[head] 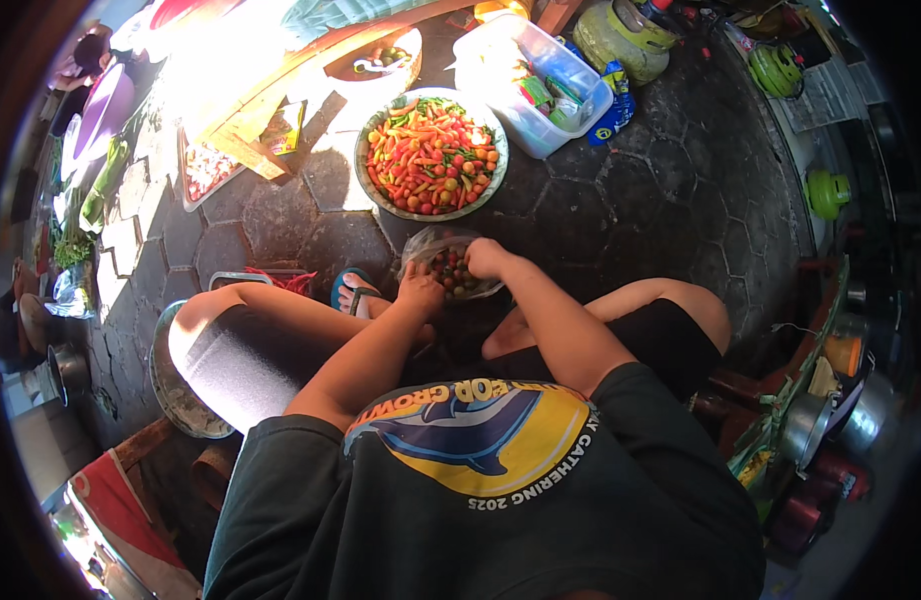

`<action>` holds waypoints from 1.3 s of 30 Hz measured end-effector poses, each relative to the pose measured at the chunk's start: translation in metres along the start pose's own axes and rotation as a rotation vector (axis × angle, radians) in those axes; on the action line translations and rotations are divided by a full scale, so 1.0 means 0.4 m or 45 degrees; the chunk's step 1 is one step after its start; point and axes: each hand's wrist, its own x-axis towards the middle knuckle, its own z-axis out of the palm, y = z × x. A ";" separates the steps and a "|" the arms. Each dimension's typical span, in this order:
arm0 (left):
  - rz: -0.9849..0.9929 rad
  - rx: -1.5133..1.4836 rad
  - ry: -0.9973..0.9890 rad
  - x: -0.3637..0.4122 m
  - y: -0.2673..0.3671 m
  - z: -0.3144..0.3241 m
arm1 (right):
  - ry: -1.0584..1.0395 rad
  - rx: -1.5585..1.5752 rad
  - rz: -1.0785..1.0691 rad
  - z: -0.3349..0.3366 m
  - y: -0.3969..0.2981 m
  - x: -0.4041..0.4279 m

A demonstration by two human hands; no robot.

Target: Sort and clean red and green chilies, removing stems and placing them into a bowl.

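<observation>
A clear plastic bag point(421, 246) of small dark red and greenish round fruits point(454, 274), perhaps cherry tomatoes, lies on the floor between my folded legs. My left hand point(421, 289) holds the bag's near left edge. At the bag's right side, my right hand point(492, 259) reaches into the mouth with its fingertips down by the fruits; whether they grip any is hidden. Just beyond the bag stands a large round basin point(430, 216), heaped with orange and red chillies point(423, 154), green chillies and small tomatoes.
A translucent plastic box point(547, 141) with packets stands right of the basin, near a gas cylinder point(618, 41). Leftward are a wooden leg point(250, 154), a tray point(194, 204) of small pale pieces and a yellow packet point(284, 127). Red chillies point(299, 281) lie beside my left knee.
</observation>
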 end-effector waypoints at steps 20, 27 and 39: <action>-0.375 0.120 -0.018 -0.029 -0.102 -0.121 | 0.908 -0.338 -0.264 0.055 0.010 0.043; -0.283 -0.013 -0.399 -0.031 -0.100 -0.066 | 0.322 0.006 -0.532 0.054 -0.055 0.043; -0.350 -0.563 0.265 0.029 -0.115 -0.004 | 0.226 -0.544 -0.319 0.155 -0.104 0.066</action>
